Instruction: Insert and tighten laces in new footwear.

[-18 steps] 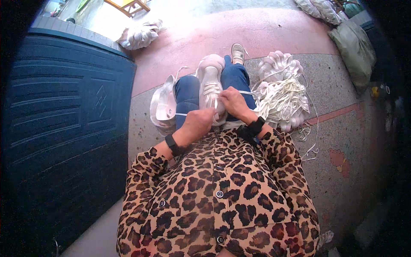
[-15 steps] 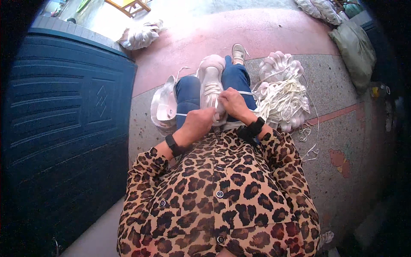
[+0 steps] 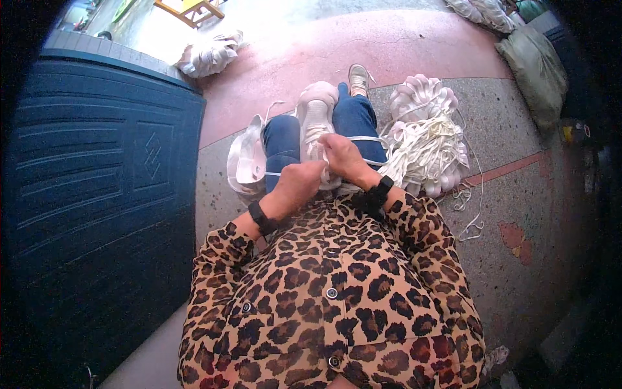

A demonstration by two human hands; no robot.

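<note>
A white shoe upper [image 3: 317, 111] lies lengthwise between my thighs, its toe pointing away from me. White lacing crosses its front. My left hand [image 3: 300, 183] is closed at the near end of the upper, fingers pinched on a white shoelace [image 3: 326, 155]. Right beside it, my right hand [image 3: 345, 158] bends over the lacing, its fingers pinched on the lace too; the fingertips are partly hidden. Lace ends run out over both thighs. To the left of my leg lies another white shoe upper [image 3: 246, 159].
On the right, a tangled heap of white laces [image 3: 424, 152] rests on a bundle of nested pale uppers [image 3: 421, 97]. A blue panelled door [image 3: 103, 175] stands close on the left. Farther off are a white bundle [image 3: 210, 55], a grey-green sack [image 3: 534, 74] and a yellow stool [image 3: 191, 10].
My right hand has shifted a little left, closer over the lacing and my left hand. The left hand stays nearly in place.
</note>
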